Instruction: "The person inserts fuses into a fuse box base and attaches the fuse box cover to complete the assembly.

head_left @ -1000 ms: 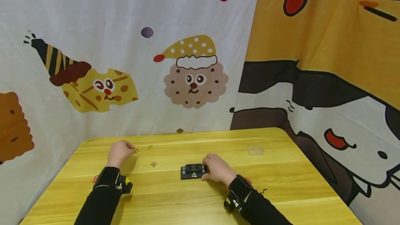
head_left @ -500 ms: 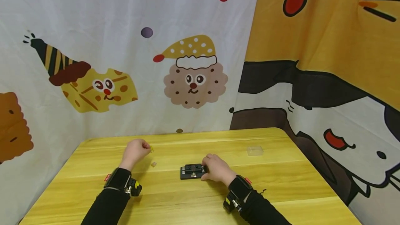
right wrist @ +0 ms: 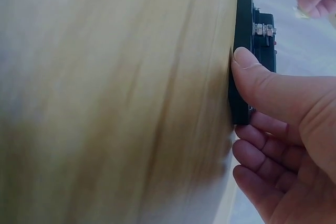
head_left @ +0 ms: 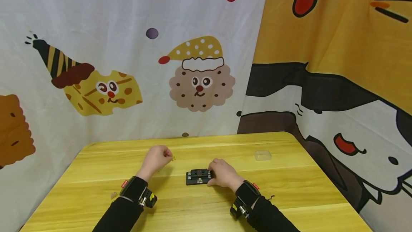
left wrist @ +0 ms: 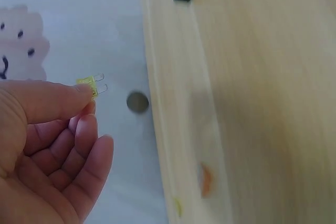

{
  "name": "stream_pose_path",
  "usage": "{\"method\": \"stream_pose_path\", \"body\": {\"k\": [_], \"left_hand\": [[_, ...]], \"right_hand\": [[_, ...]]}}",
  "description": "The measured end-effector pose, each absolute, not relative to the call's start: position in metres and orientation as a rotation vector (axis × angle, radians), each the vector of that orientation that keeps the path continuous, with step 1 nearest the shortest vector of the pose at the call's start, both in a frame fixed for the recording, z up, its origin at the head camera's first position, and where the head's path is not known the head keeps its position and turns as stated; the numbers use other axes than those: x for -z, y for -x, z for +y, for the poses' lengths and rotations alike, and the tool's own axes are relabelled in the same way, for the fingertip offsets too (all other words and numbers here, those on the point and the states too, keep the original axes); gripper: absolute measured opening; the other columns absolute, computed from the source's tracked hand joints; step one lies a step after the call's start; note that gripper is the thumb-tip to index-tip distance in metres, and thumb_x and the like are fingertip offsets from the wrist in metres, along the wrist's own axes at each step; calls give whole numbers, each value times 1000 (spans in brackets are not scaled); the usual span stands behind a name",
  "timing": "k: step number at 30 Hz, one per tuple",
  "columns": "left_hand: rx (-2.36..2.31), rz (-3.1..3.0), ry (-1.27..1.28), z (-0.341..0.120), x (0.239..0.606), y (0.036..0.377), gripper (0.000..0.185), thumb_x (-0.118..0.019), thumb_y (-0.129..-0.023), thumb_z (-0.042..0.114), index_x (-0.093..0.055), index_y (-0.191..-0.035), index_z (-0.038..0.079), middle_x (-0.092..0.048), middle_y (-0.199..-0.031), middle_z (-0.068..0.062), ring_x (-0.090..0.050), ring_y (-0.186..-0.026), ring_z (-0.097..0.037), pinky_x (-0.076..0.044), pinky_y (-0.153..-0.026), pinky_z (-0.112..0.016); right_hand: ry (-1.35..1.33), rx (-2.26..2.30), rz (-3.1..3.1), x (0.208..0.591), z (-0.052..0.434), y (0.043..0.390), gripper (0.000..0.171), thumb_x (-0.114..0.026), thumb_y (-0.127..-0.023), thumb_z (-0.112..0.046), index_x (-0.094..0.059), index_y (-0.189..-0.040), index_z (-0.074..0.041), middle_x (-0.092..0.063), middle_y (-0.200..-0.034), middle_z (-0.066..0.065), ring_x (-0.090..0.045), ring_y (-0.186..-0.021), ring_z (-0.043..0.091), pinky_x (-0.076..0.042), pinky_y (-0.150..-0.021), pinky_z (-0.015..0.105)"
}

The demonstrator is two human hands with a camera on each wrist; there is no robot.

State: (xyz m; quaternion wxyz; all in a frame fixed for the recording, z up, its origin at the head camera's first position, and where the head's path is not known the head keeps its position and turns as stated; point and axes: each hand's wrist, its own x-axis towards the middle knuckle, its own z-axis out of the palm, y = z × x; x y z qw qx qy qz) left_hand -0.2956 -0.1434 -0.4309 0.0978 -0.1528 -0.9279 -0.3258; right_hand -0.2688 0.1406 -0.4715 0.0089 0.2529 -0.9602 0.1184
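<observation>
My left hand (head_left: 157,159) is raised over the table left of the middle, pinching a small yellow translucent blade fuse (left wrist: 88,86) between thumb and index finger. Its two metal prongs point away from the fingertips. The other fingers curl loosely below. My right hand (head_left: 223,174) grips the right end of a black terminal block (head_left: 197,177), with the thumb (right wrist: 247,59) along its near side. The block lies on the table and carries silvery screws and nuts (right wrist: 264,30). In the left wrist view an orange piece (left wrist: 205,180) and a yellow piece (left wrist: 178,206) lie on the wood, blurred.
A clear plastic box (head_left: 263,155) sits at the back right of the wooden table (head_left: 289,196). Beside my left forearm is a small clear-yellowish piece (head_left: 114,195). Printed curtains (head_left: 154,117) hang behind the table.
My left hand has moved right with the yellow blade fuse, towards the terminal block. It now covers where two small pieces showed on the table. My right hand has stayed on the block.
</observation>
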Motion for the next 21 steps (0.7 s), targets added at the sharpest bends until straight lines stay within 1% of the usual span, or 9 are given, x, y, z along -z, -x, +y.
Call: {"method": "stream_pose_path", "body": {"k": [8, 15, 21], "left_hand": [[944, -2735, 591, -108, 432, 289, 13, -78, -82, 5, -69, -77, 12, -62, -72, 6, -54, -63, -9, -49, -64, -31], [889, -2704, 737, -83, 433, 281, 13, -78, -81, 4, -68, -78, 12, -62, -73, 6, -54, -64, -8, -48, -62, -29], [876, -2686, 800, -67, 438, 278, 13, -78, -81, 5, -67, -76, 12, -62, -72, 6, -53, -64, -8, -47, -61, -27]], "right_hand": [[-800, -379, -2981, 471, 141, 269, 45, -86, -76, -37, -68, -107, -9, -60, -102, 2, -56, -98, 23, -49, -89, 36], [-798, -383, -2968, 470, 141, 269, 45, -87, -75, -36, -68, -105, -8, -59, -100, 2, -56, -96, 22, -49, -87, 36], [-807, -389, -2955, 471, 141, 270, 45, -88, -74, -36, -68, -102, -8, -58, -98, 1, -55, -93, 20, -49, -85, 35]]}}
